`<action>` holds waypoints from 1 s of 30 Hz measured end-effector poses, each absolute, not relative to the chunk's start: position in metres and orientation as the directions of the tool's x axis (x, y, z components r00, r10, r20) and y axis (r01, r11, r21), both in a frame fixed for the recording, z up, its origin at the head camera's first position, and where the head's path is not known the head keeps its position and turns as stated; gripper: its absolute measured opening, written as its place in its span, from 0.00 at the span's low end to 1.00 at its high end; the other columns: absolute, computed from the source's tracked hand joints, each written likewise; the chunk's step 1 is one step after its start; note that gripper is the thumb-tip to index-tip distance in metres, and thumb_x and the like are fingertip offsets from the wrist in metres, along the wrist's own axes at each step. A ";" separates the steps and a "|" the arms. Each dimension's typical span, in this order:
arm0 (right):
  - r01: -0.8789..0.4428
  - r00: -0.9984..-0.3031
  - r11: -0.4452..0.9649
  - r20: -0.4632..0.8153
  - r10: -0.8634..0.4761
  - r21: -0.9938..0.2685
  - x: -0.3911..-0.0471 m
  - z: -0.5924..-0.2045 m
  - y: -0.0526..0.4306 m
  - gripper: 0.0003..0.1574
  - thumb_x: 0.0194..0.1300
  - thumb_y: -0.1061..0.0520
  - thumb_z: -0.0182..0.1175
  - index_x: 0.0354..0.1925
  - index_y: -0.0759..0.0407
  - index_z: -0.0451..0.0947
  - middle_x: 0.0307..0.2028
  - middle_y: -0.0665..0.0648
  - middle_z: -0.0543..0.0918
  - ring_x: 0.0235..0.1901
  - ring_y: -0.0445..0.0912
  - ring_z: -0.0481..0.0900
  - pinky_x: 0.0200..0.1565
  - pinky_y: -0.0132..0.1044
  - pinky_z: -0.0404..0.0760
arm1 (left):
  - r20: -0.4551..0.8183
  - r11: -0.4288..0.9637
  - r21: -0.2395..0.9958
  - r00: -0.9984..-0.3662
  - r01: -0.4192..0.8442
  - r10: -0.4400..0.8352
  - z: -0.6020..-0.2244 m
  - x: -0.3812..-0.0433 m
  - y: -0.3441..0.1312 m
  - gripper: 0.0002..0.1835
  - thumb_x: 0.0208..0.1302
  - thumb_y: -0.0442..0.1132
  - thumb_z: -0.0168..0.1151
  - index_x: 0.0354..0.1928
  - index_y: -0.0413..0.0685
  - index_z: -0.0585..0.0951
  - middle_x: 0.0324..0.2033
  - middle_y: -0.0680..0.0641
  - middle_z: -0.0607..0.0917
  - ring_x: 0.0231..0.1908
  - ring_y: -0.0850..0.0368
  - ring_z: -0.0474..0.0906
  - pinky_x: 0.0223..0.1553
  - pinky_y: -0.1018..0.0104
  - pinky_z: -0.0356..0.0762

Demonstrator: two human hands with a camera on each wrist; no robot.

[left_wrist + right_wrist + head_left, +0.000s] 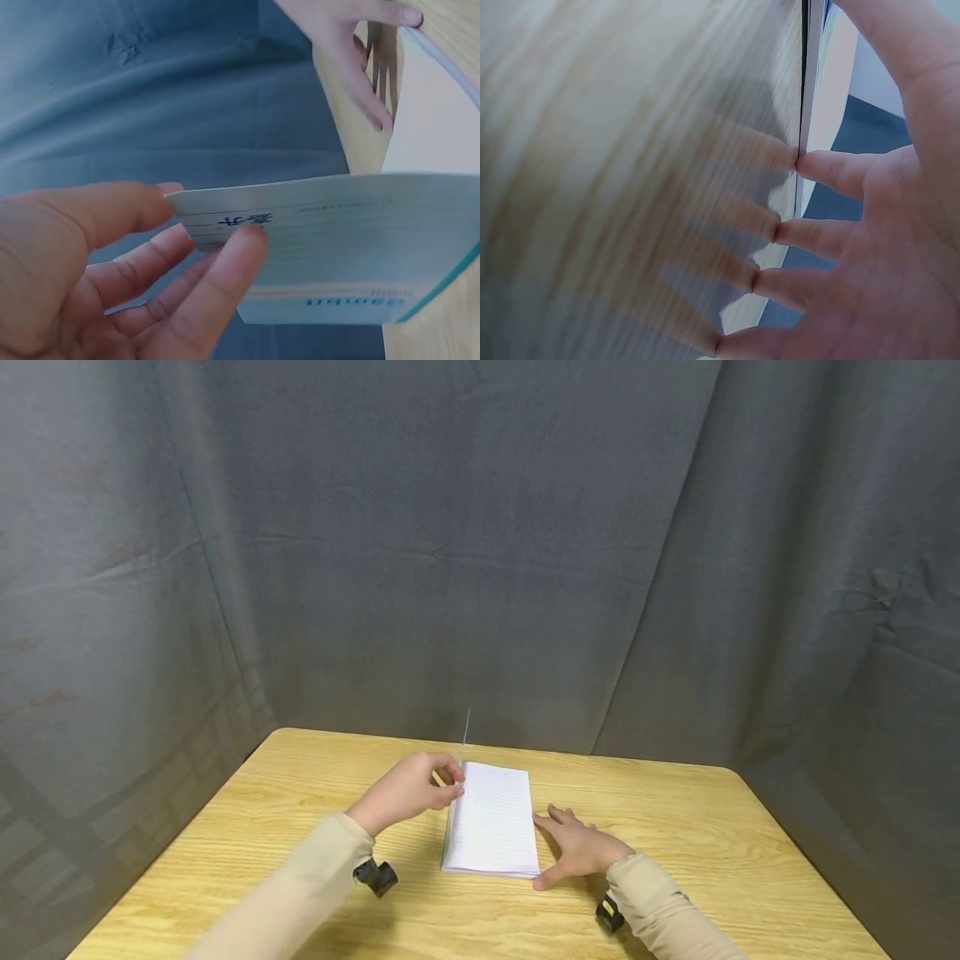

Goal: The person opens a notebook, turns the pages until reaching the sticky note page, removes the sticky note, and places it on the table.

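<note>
An open notebook (493,818) with white lined pages lies on the wooden table. Its front cover (352,240), pale with teal lettering and a handwritten mark, stands raised at the left side and appears almost edge-on in the head view. My left hand (412,789) pinches that cover near its free edge between thumb (232,281) and fingers. On the other side, my right hand (577,847) rests with spread fingers on the table, thumb at the near right corner of the notebook. In the right wrist view, its fingertips (810,161) touch the tabletop beside the pages.
The light wooden table (675,827) has rounded far corners. Grey curtains (450,543) hang behind it and along both sides. Both forearms wear beige sleeves (300,885), with a small black camera (375,877) at each wrist.
</note>
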State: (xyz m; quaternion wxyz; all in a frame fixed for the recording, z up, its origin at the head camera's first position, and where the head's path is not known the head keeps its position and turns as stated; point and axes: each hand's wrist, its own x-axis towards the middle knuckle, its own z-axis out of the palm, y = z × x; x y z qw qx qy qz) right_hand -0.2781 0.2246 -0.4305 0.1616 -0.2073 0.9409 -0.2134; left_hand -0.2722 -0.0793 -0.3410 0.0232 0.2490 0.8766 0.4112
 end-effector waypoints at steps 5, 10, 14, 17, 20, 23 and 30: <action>-0.326 -0.860 0.821 -0.215 -0.463 -0.468 -0.279 -0.431 0.225 0.69 0.45 0.31 0.72 0.74 0.58 0.52 0.73 0.73 0.45 0.70 0.76 0.42 0.57 0.80 0.44 | 0.117 0.489 0.804 -0.897 0.338 0.427 -0.340 -0.272 -0.102 0.06 0.61 0.30 0.63 0.40 0.36 0.81 0.29 0.45 0.79 0.24 0.59 0.81 0.29 0.64 0.83; -0.328 -0.863 0.825 -0.209 -0.460 -0.459 -0.279 -0.432 0.225 0.69 0.45 0.31 0.72 0.74 0.58 0.52 0.73 0.74 0.46 0.69 0.76 0.43 0.57 0.80 0.45 | 0.100 0.516 0.795 -0.907 0.320 0.409 -0.341 -0.271 -0.125 0.07 0.59 0.27 0.63 0.40 0.35 0.81 0.29 0.45 0.79 0.24 0.59 0.81 0.29 0.67 0.83; -0.329 -0.864 0.828 -0.209 -0.458 -0.454 -0.279 -0.431 0.225 0.69 0.45 0.31 0.72 0.74 0.58 0.52 0.73 0.73 0.46 0.70 0.75 0.43 0.57 0.80 0.45 | 0.073 0.524 0.801 -0.917 0.289 0.393 -0.346 -0.270 -0.144 0.09 0.57 0.24 0.62 0.41 0.33 0.81 0.29 0.44 0.77 0.26 0.58 0.81 0.31 0.66 0.83; -0.324 -0.863 0.828 -0.215 -0.457 -0.457 -0.279 -0.430 0.226 0.69 0.45 0.31 0.72 0.74 0.57 0.52 0.73 0.73 0.46 0.70 0.75 0.43 0.57 0.79 0.45 | 0.049 0.536 0.803 -0.926 0.259 0.373 -0.353 -0.269 -0.157 0.10 0.56 0.24 0.63 0.42 0.32 0.81 0.29 0.44 0.76 0.26 0.57 0.80 0.32 0.66 0.83; -0.321 -0.859 0.825 -0.223 -0.460 -0.465 -0.279 -0.429 0.226 0.69 0.45 0.31 0.72 0.74 0.57 0.51 0.73 0.72 0.45 0.70 0.75 0.42 0.57 0.79 0.45 | 0.024 0.558 0.798 -0.937 0.228 0.349 -0.362 -0.269 -0.169 0.10 0.56 0.24 0.64 0.42 0.32 0.82 0.28 0.44 0.76 0.26 0.57 0.79 0.32 0.66 0.83; -0.317 -0.857 0.823 -0.230 -0.461 -0.471 -0.279 -0.428 0.226 0.69 0.45 0.31 0.71 0.75 0.57 0.51 0.74 0.72 0.44 0.70 0.74 0.41 0.58 0.79 0.44 | 0.006 0.581 0.787 -0.945 0.207 0.328 -0.372 -0.268 -0.178 0.11 0.55 0.23 0.64 0.41 0.32 0.82 0.27 0.44 0.75 0.25 0.56 0.79 0.31 0.64 0.83; -0.314 -0.858 0.822 -0.228 -0.460 -0.475 -0.278 -0.427 0.227 0.69 0.46 0.31 0.72 0.74 0.57 0.51 0.74 0.72 0.44 0.71 0.74 0.41 0.58 0.79 0.44 | -0.050 0.622 0.772 -0.963 0.131 0.266 -0.392 -0.267 -0.187 0.11 0.53 0.22 0.65 0.40 0.34 0.82 0.25 0.45 0.73 0.23 0.56 0.76 0.29 0.63 0.83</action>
